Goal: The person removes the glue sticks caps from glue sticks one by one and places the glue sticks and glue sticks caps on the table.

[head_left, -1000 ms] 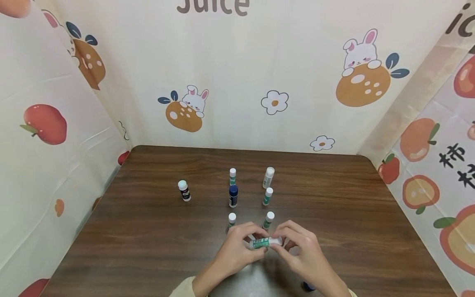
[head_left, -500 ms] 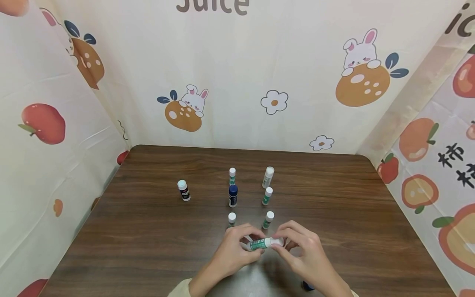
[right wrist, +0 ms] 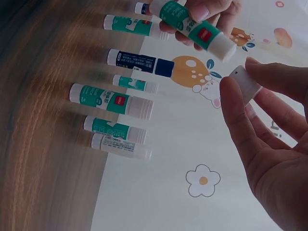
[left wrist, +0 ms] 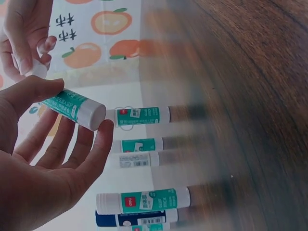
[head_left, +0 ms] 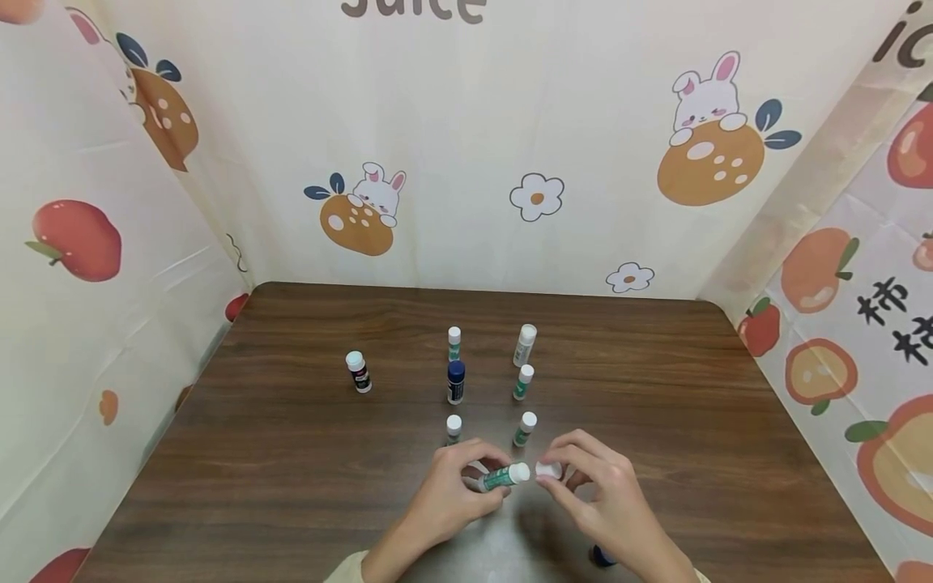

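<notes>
While the left hand (head_left: 457,490) grips the green glue stick (head_left: 499,477), the right hand (head_left: 601,483) pinches a white cap (head_left: 548,470), and look, they're just apart! The stick's long axis runs crosswise from the left hand toward the right, its bare white end facing the cap. Out beyond both hands, more glue sticks (head_left: 523,431) stand upright on the table (head_left: 656,389).
</notes>
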A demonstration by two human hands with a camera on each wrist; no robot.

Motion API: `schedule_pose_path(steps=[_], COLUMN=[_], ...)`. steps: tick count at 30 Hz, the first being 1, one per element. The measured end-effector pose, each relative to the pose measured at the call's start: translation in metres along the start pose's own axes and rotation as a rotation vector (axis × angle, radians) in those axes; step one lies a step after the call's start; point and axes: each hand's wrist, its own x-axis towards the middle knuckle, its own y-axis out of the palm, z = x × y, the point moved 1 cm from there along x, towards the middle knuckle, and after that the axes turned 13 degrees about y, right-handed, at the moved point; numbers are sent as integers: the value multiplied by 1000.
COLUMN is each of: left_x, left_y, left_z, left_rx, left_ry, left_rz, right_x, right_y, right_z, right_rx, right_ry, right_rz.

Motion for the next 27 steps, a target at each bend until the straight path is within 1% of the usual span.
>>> schedule_pose_path(steps=[2, 7, 9, 11, 14, 16, 18, 23, 27], left_x=[-2, -5, -6, -6, -7, -8, -11, -14, -15], left_y=[-2, -7, -9, -12, -14, -15, -15, -17, -20], left_z=[0, 0, -1, -9, -10, -10, -1, 2, 1], left_rx=[-7, -26, -32, -31, -35, -40, -45, -42, -34], left_ry=[-5, -26, -38, -43, -54, -56, -60, -73, -92], left_rz=[-4, -20, -30, -45, -63, -75, -83, -104, -122], right_x=[0, -1, -3, -5, -7, -9, -10, -13, -16], right_y=[-1, -3, -4, -6, -7, -8, -8, -8, -9], right_z=[-1, -2, -2, -3, -4, -5, -6, -8, -11], right_rx=[-12, -22, -26, -33, -45, -48, -48, -43, -62], right_ry=[-12, -1, 24, 47, 73, 75, 75, 70, 97], right_rz=[-14, -17, -6, 4, 12, 11, 11, 7, 13])
